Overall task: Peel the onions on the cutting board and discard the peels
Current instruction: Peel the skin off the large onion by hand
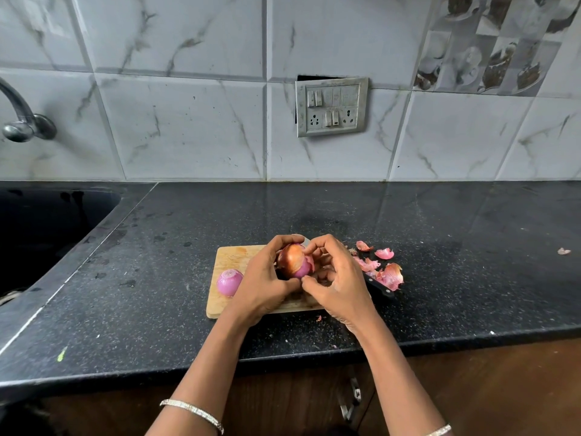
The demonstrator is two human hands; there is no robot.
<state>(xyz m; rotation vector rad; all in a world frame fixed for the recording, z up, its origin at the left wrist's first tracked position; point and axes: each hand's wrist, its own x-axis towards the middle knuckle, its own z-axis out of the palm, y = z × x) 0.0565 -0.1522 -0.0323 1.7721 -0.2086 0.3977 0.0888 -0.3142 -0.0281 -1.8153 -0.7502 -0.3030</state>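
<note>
Half-peeled onion point(294, 261), held just above the wooden cutting board point(231, 258), approx. mid-board; brown skin covers most of the side seen, pink flesh bared at its lower right. Left hand point(267, 278) wraps round the onion from the left, fingers curled over the top. Right hand point(333, 278) works at the bared edge, thumb and fingertips pinching what looks like a flap of skin; exact grip partly hidden by the fingers.

Peeled onion point(230, 282) sits on the board's left part, near the left wrist. Knife point(379, 286), dark handle showing, lies at the board's right edge, close behind the right hand. Loose peels point(388, 273) are heaped on the black counter point(157, 278) right of the board; one stray scrap point(563, 251) far right, smaller bits near the counter's front edge.

Risks, as judged:
- Skin may tear short, leaving dry patches, if pulled too fast.
- Slick bared flesh could slip from the left hand.
- Right hand drawing back w/ a peel may brush the knife.
- Left wrist could nudge the peeled onion off the board.
- Peels not yet discarded; scraps may be missed.
</note>
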